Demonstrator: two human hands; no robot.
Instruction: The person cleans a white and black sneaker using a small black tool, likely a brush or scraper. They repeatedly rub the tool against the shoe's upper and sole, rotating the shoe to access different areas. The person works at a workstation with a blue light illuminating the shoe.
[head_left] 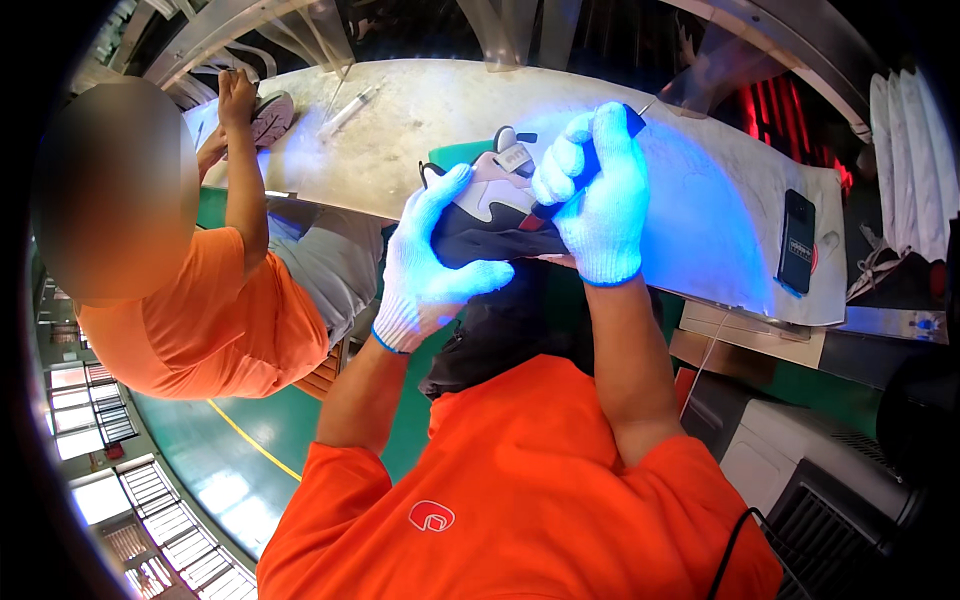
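Counter [700, 230]: open surface between the raised shoe [490, 205] and the dark phone [797, 242] near the right edge. Far left corner occupied by a co-worker's hand [237, 97] on a second shoe [270, 115]; a syringe-like tool [350, 108] lies nearby.

Head camera looks steeply down; close over the workbench [420, 150].

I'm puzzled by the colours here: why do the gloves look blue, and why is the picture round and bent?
Head view: a blue glow washes the left hand, right hand, shoe and nearby table; the fisheye lens curves straight edges and blackens the corners; the co-worker's face is blurred.
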